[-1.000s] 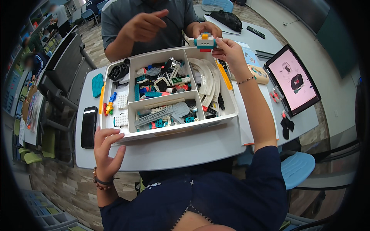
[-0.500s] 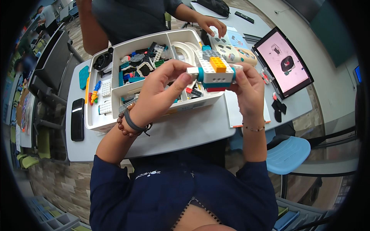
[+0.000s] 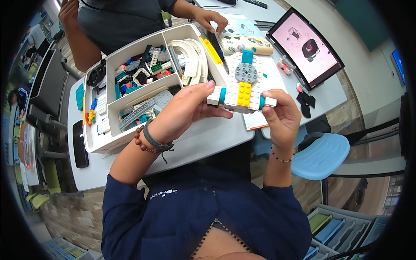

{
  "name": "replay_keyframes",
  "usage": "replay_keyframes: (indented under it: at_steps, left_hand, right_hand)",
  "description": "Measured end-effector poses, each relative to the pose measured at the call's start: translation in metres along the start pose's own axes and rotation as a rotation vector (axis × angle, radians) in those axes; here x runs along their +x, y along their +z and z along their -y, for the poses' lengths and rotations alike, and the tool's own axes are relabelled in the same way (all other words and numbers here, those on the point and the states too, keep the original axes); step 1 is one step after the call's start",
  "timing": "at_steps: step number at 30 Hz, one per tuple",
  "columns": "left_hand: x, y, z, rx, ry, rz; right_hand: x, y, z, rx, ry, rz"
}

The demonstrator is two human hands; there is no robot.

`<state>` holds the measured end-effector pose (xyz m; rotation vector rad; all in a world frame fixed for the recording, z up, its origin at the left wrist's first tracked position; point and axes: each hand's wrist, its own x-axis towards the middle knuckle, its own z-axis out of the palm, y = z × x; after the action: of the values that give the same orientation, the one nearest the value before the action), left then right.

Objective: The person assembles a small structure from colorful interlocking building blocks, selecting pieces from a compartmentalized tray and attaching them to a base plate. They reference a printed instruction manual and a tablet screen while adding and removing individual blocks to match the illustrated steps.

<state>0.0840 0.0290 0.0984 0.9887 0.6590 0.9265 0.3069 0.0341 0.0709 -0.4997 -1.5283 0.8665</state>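
Between both hands, above the table's front edge, I hold a toy brick model. Its white studded top carries a yellow brick, a round grey plate and a teal piece at the far end. White blocks on teal joints stick out at its two sides. My left hand grips the left block with the thumb on top and fingers underneath. The right block is pinched between thumb and fingers of my right hand. The model's underside is hidden.
A white sorting box full of loose bricks stands behind my left hand. Right of it lie an open picture booklet and a tilted screen. A black phone lies at the left edge. Another person's hand touches the booklet.
The model has tipped so its studded top faces me more, and it sits slightly lower. The view has shifted; the other person's hand now rests on the booklet's edge.
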Motion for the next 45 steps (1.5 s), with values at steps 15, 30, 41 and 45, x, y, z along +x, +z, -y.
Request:
replay_keyframes:
  at_steps: [15, 30, 41, 45]
  left_hand:
    - [-0.003, -0.010, 0.047, 0.109, -0.014, 0.072]
    - [-0.023, -0.023, 0.074, 0.005, -0.118, 0.096]
    - [-0.021, -0.046, 0.090, -0.023, -0.230, 0.089]
    - [-0.016, -0.049, 0.090, -0.048, -0.207, 0.130]
  right_hand:
    - [-0.050, 0.000, 0.012, 0.020, 0.386, -0.144]
    - [-0.097, -0.001, -0.004, -0.280, 0.150, 0.032]
    - [-0.103, 0.019, -0.008, 0.346, 0.911, -0.152]
    - [-0.100, 0.008, -0.014, 0.361, 0.925, -0.070]
